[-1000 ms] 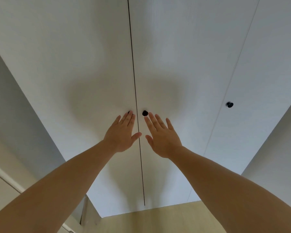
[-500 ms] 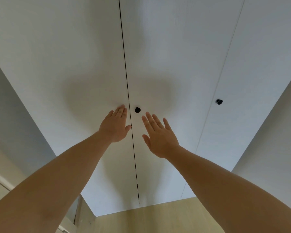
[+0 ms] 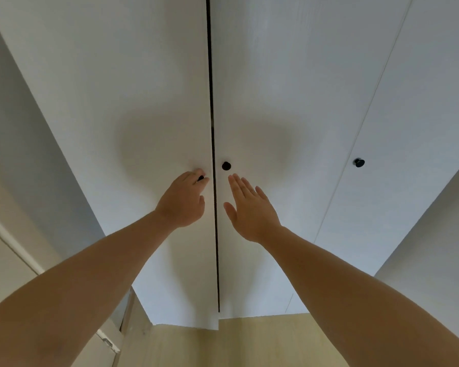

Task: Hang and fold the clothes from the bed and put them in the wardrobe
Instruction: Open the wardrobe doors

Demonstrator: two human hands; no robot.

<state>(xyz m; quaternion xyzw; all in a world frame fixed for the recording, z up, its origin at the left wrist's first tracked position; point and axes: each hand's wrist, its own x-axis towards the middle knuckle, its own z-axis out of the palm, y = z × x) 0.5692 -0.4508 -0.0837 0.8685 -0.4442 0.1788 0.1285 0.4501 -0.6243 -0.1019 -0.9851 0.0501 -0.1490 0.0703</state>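
Left hand (image 3: 182, 201) grips the knob (image 3: 201, 178) just left of the wardrobe seam (image 3: 211, 102); right hand (image 3: 249, 210) hovers flat, empty, right of it. Best pull straight outward.

All that shows of this person is a pair of bare arms. Left of the dark gap (image 3: 210, 102) between the wardrobe doors (image 3: 143, 88), the left forearm (image 3: 72, 282) is uncovered from the wrist to the picture's edge. It is smooth, broad at the edge and narrower towards the wrist. Right of the gap, the right forearm (image 3: 355, 287) is bare in the same way. The left hand (image 3: 182, 205) and right hand (image 3: 251, 211) are bare too, either side of that gap.
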